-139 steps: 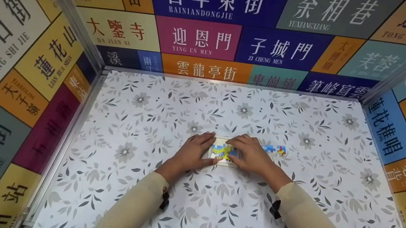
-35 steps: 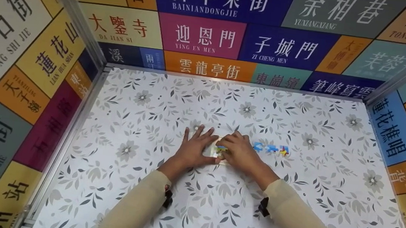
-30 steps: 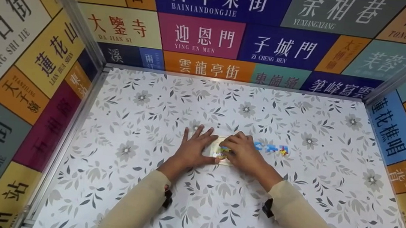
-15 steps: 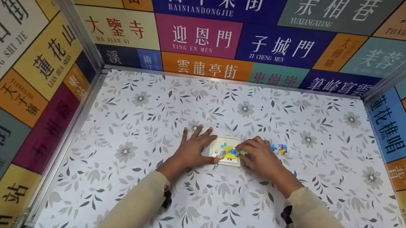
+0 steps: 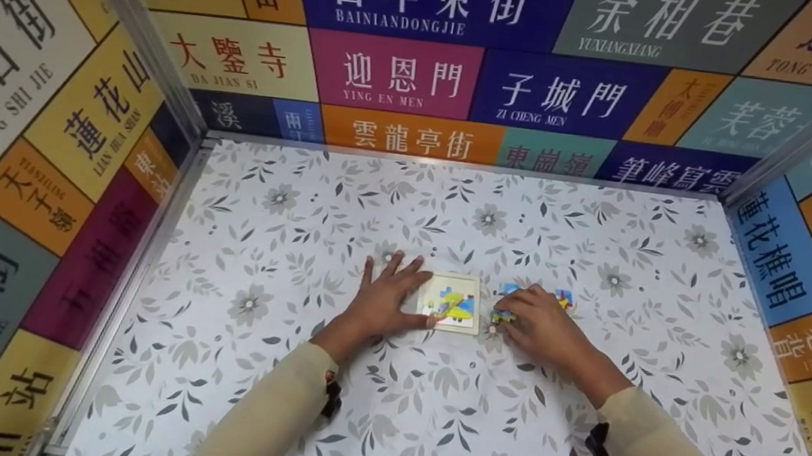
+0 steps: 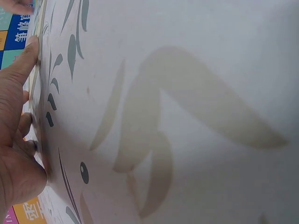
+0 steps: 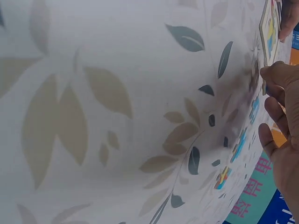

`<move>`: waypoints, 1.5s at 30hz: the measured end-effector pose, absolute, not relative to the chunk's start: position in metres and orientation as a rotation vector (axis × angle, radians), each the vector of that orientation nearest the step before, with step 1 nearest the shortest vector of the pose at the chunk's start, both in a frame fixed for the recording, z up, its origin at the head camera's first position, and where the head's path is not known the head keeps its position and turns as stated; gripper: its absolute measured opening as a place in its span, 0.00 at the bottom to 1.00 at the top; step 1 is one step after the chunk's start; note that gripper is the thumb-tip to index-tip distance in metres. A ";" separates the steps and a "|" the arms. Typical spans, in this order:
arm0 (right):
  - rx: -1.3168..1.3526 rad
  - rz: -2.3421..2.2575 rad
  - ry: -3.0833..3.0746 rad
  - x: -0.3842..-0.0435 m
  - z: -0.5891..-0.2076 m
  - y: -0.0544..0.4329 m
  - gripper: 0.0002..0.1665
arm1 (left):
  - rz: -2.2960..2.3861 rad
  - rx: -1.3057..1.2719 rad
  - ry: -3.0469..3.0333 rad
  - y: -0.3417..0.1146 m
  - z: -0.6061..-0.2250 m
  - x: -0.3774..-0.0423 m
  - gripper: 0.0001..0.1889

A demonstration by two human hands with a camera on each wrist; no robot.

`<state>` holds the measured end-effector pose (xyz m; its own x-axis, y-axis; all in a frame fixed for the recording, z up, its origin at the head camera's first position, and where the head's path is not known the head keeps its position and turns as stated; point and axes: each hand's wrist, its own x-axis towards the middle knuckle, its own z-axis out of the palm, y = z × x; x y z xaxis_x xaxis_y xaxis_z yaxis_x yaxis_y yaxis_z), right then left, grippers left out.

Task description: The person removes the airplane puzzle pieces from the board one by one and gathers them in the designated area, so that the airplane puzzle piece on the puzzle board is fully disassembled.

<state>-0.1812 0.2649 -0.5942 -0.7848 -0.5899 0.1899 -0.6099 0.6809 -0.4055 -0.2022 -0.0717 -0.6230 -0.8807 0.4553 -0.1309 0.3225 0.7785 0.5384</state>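
A small square puzzle tray (image 5: 475, 312) with a pale rim lies flat on the table, holding yellow and blue pieces at its lower part. My left hand (image 5: 385, 300) rests at its left side, fingers spread, the thumb touching the lower left corner. In the left wrist view, that hand (image 6: 16, 112) lies along the tray edge. Just right of the tray, my right hand (image 5: 541, 324) pinches a small puzzle piece (image 5: 502, 317) between thumb and fingers. The right wrist view shows the pinched piece (image 7: 264, 87) edge-on, mostly hidden by the fingertips (image 7: 268, 72).
Beyond the right hand lie loose blue puzzle pieces (image 5: 513, 289), one with a red and yellow star (image 5: 564, 299). The table has a white leaf-patterned cover (image 5: 348, 207). Colourful lettered panels (image 5: 392, 75) wall it at the back and sides.
My right hand has moved off the tray to the right with a puzzle piece in its fingers, uncovering the tray. My left hand has stayed at the tray's left side.
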 end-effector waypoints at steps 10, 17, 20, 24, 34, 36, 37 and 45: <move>1.097 0.685 -2.796 -0.176 -0.596 0.278 0.07 | 0.787 0.616 2.710 -0.074 -0.624 -0.202 0.49; 1.101 0.668 -2.819 -0.176 -0.596 0.281 0.05 | 0.799 0.622 2.712 -0.074 -0.624 -0.202 0.49; 1.101 0.671 -2.815 -0.176 -0.597 0.282 0.06 | 0.802 0.624 2.713 -0.074 -0.624 -0.202 0.49; 1.098 0.676 -2.817 -0.177 -0.598 0.283 0.06 | 0.794 0.621 2.713 -0.074 -0.624 -0.202 0.49; 1.107 0.661 -2.785 -0.179 -0.599 0.284 0.07 | 0.789 0.622 2.714 -0.074 -0.623 -0.201 0.49; 1.109 0.666 -2.776 -0.179 -0.599 0.284 0.07 | 0.790 0.623 2.714 -0.074 -0.622 -0.201 0.49; 1.109 0.667 -2.772 -0.179 -0.600 0.284 0.07 | 0.793 0.622 2.713 -0.073 -0.622 -0.201 0.49; 1.103 0.658 -2.770 -0.178 -0.601 0.284 0.07 | 0.791 0.609 2.712 -0.072 -0.623 -0.201 0.49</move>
